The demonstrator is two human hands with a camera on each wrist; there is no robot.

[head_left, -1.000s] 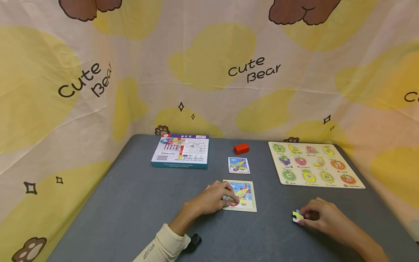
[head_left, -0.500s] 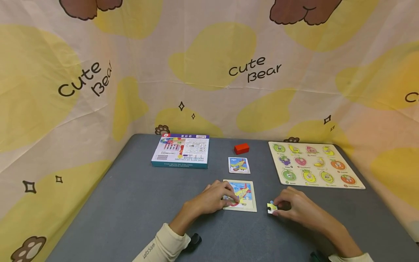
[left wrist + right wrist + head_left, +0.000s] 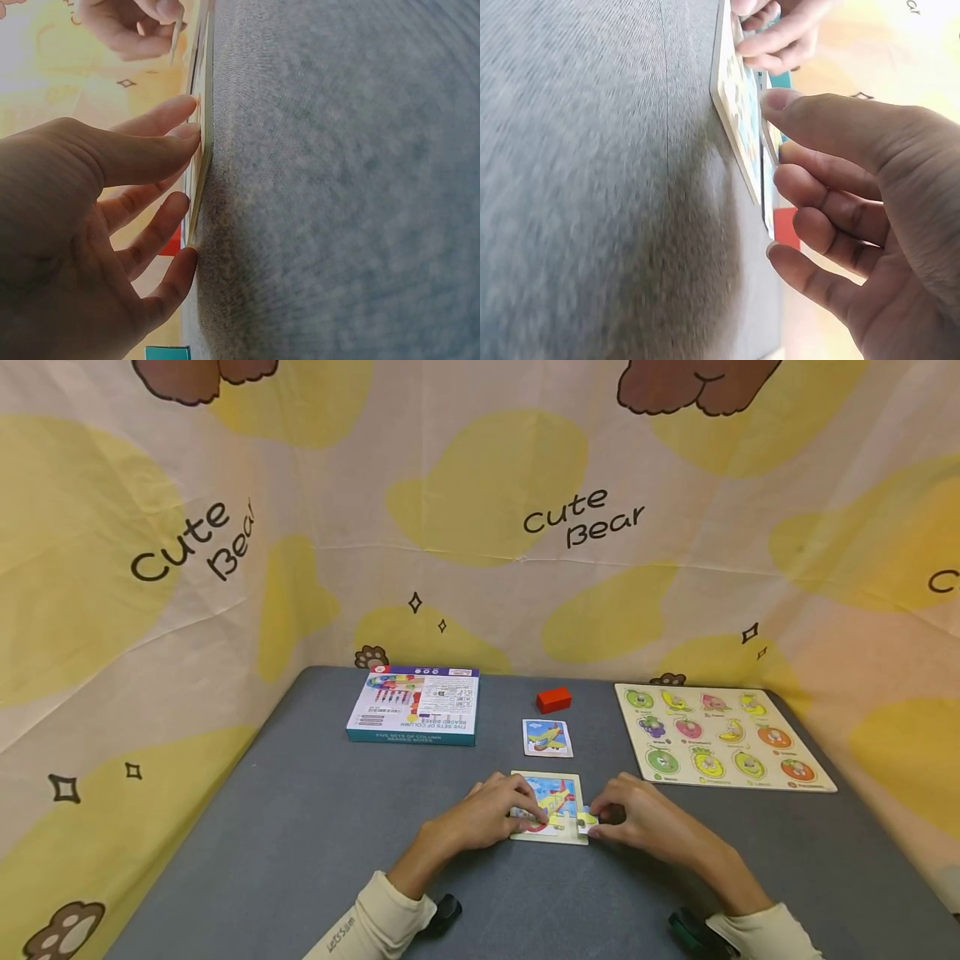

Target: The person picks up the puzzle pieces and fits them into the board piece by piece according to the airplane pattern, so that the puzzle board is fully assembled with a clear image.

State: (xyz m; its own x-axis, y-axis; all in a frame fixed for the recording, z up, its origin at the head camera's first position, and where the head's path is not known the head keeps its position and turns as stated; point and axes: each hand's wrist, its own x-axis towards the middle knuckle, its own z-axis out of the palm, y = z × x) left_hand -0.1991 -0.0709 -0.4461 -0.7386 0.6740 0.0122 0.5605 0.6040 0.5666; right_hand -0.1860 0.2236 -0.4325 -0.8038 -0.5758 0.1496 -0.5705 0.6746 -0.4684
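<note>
A small square jigsaw puzzle board point(image 3: 551, 839) showing a yellow and red airplane lies on the dark table. My left hand point(image 3: 495, 810) rests on its left part, thumb and fingertips touching the face of the puzzle. In the left wrist view, that hand's fingers point(image 3: 161, 236) are spread and bent lightly against the board. My right hand point(image 3: 645, 814) pinches a yellow and white jigsaw piece point(image 3: 587, 821) between thumb and finger, over the board's right edge. The right wrist view shows this piece point(image 3: 769, 135) edge-on, tilted above the board. Part of the picture is hidden under the left hand.
Behind the board lies an airplane picture card point(image 3: 547, 738), with a red block point(image 3: 553, 700) beyond it. A boxed bead set point(image 3: 412, 708) stands back left. A fruit board point(image 3: 735, 739) lies at the right. Patterned cloth point(image 3: 480, 527) hangs behind the table.
My right hand has moved left across the table, carrying the jigsaw piece from the right side to the puzzle board's right edge. The left hand has stayed in place.
</note>
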